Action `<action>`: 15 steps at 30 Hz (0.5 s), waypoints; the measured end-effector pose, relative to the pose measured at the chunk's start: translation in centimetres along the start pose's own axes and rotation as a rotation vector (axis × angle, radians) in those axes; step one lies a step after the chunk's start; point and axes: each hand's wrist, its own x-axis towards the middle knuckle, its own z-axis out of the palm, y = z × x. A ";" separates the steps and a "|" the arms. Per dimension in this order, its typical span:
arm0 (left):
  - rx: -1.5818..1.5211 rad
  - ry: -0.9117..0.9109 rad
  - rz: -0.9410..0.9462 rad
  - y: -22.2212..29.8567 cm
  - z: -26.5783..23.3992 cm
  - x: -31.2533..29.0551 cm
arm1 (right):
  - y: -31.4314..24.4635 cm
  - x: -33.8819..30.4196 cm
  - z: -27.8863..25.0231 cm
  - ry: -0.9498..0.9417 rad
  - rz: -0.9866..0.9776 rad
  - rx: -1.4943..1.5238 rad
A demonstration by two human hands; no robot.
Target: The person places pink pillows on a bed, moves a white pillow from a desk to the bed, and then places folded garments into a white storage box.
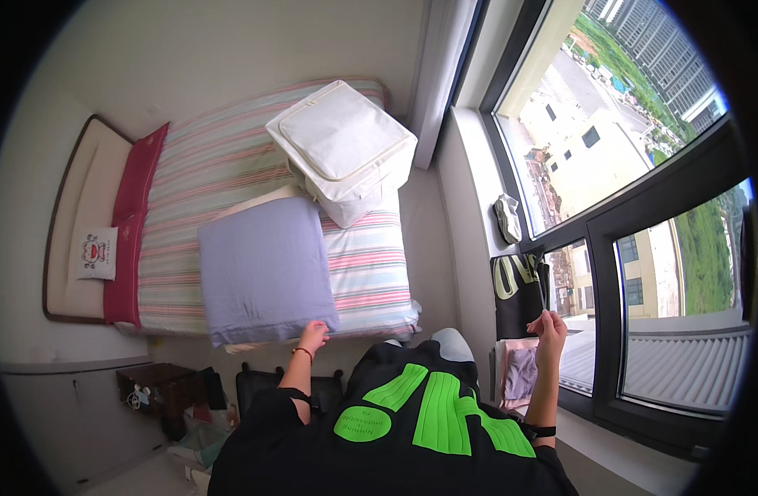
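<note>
A folded blue-grey blanket lies on the near side of the bed, partly over a pale cloth. My left hand is at its near right corner, with the fingers closed on the edge. My right hand is raised beside the windowsill, thumb and fingers pinched together; whatever they hold is too small to make out. Nearest to it is a black folded garment with pale green shapes, lying on the sill. A large white fabric storage box sits tilted on the bed beyond the blanket.
The bed has a striped sheet, red pillows and a small white cushion. A grey rolled item and folded pink and lilac cloths lie along the sill. Below the bed's near edge stand a dark wooden cabinet and a black chair.
</note>
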 end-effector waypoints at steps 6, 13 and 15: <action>-0.165 0.229 -0.093 -5.4 -0.9 -5.5 | -1.0 11.9 10.6 -0.335 0.075 -0.005; -0.375 0.670 -0.156 -4.9 2.8 -11.2 | 0.4 25.1 24.9 -0.732 0.157 -0.003; -0.411 0.750 -0.173 -2.6 5.4 -11.2 | 1.0 28.7 29.0 -0.829 0.216 0.019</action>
